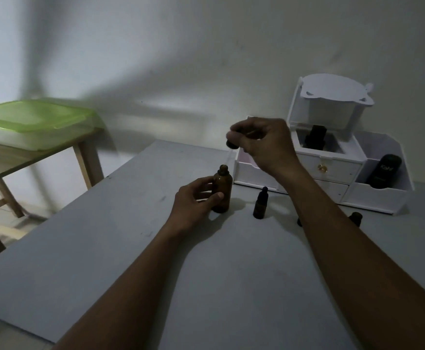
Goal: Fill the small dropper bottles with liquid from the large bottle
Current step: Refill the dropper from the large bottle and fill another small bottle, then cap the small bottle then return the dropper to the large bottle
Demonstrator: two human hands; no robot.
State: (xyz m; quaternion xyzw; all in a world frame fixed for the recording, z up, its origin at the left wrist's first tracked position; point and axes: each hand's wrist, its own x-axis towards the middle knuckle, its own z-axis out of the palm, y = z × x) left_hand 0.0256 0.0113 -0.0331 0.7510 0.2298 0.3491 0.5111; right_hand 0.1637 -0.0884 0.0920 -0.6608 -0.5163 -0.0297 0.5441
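Note:
The large amber bottle (222, 189) stands upright on the grey table (105, 236), its neck uncapped. My left hand (196, 202) grips its body from the left. My right hand (264, 145) is raised above and to the right of it, pinching a black dropper cap (231, 144) whose thin glass pipette hangs down toward the bottle's mouth. A small capped dropper bottle (260, 204) stands just right of the large bottle. Another small dark bottle (355, 218) sits further right, and a third is mostly hidden behind my right forearm.
A white desk organiser (332, 170) with drawers stands at the back right, holding a black bottle (313, 137) in its upper box and a black tube (383, 171) in a side bin. A wooden side table (85, 157) with a green-lidded plastic box (29, 120) stands at left.

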